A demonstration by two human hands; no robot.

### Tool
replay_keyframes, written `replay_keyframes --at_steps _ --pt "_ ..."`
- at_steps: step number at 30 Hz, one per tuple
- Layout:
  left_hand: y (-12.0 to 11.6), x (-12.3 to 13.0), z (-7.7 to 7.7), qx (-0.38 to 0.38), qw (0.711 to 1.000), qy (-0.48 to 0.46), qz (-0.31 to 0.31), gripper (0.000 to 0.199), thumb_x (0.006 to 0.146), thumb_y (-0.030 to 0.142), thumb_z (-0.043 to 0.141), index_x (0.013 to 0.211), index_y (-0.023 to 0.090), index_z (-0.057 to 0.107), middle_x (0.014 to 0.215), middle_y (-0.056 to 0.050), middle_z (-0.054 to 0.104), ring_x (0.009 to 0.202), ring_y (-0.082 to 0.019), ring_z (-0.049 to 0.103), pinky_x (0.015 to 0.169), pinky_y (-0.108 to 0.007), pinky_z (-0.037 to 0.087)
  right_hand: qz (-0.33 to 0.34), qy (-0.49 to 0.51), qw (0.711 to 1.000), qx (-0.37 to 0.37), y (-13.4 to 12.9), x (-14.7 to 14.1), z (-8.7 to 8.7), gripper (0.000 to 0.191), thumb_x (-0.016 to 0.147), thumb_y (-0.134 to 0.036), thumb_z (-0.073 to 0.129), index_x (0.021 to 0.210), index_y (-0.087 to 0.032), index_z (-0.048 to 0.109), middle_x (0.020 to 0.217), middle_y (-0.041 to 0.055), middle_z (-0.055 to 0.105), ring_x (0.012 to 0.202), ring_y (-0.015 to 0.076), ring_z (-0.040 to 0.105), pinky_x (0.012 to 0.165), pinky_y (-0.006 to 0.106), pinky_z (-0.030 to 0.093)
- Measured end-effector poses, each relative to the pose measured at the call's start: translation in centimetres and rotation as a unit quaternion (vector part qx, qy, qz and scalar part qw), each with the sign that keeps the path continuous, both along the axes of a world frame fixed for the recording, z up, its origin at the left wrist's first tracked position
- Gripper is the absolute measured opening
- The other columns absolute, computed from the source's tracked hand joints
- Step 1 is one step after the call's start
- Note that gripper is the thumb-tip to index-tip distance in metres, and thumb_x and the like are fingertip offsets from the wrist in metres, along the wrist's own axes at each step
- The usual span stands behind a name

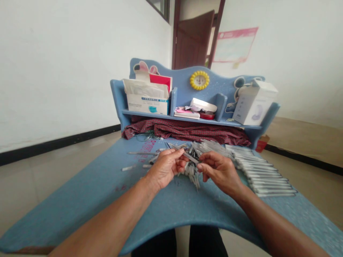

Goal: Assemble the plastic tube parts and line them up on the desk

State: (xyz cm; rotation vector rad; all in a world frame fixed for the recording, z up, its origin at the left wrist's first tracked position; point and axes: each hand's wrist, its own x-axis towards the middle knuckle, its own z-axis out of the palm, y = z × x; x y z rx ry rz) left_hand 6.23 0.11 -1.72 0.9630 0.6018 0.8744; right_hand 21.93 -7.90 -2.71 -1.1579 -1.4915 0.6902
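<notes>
Blue speckled desk [80, 200]: its left edge slants down toward a corner at lower left, with broad open room between that edge and the forearm.
Short pale piece [129, 167]: lies flat, well in from the left edge.
Left hand [167, 166]: thumb and fingers pinched narrow on the upper left end of the pale stick.
Pale stick [190, 157]: slim, straight, whitish; held between both hands over the middle of the desk, sloping down to the right, finer detail blurred.
Heaped pieces [192, 175]: thin, whitish, jumbled, some dark parts among them, just beyond and below the fingers.
Front edge: curves inward, open blue surface between it and the hands.
Right hand [218, 169]: fingertips closed narrowly on the stick's lower right end.
Aligned pens [264, 175]: pale, dark-tipped, side by side, reaching near the right edge.
</notes>
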Motion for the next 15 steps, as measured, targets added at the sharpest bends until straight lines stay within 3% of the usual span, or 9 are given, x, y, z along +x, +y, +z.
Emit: replay_keyframes --at_steps 4,8,10,12,15 --pt "-0.05 0.04 0.22 -0.005 1.0 0.008 0.021 0.015 0.082 0.012 0.053 0.068 0.009 0.057 0.059 -0.005 0.061 0.041 -0.006 0.051 0.038 -0.015 0.041 -0.054 -0.127 0.99 0.029 -0.31 0.47 -0.32 0.025 0.074 -0.034 0.064 0.09 -0.019 0.053 0.061 -0.0021 0.059 0.047 0.0104 0.053 0.045 0.022 0.042" --pt "-0.03 0.06 0.18 -0.006 1.0 0.016 0.026 0.015 0.082 0.012 0.053 0.068 0.009 0.057 0.058 -0.005 0.061 0.041 -0.006 0.051 0.037 -0.015 0.04 -0.105 -0.243 0.962 0.059 -0.66 0.41 -0.21 0.01 0.081 -0.03 0.055 0.081 -0.02 0.056 0.056 -0.001 0.057 0.047 0.0119 0.053 0.046 0.023 0.04" --pt "-0.02 0.08 0.06 -0.002 1.0 0.019 0.021 0.014 0.081 0.012 0.053 0.068 0.009 0.057 0.059 -0.005 0.061 0.042 -0.006 0.052 0.037 -0.015 0.04 -0.117 -0.283 0.949 0.077 -0.73 0.23 -0.09 0.013 0.083 -0.029 0.051 0.076 -0.02 0.058 0.055 -0.0003 0.056 0.048 0.0122 0.053 0.048 0.023 0.039" --pt "-0.03 0.1 -0.02 0.006 1.0 0.022 0.018 0.013 0.081 0.012 0.054 0.069 0.009 0.056 0.059 -0.005 0.061 0.042 -0.006 0.052 0.037 -0.015 0.04 -0.116 -0.294 0.946 0.075 -0.73 0.08 0.0 0.019 0.084 -0.03 0.048 0.072 -0.02 0.058 0.055 0.0 0.055 0.048 0.0116 0.052 0.048 0.023 0.038" --pt "-0.08 0.13 0.01 0.013 0.999 0.027 0.016 0.013 0.081 0.013 0.054 0.069 0.01 0.056 0.059 -0.004 0.06 0.042 -0.006 0.052 0.037 -0.015 0.04 -0.079 -0.237 0.968 0.008 -0.65 0.06 0.0 0.035 0.088 -0.036 0.04 0.062 -0.018 0.054 0.05 -0.0007 0.053 0.042 0.0092 0.049 0.044 0.021 0.036"
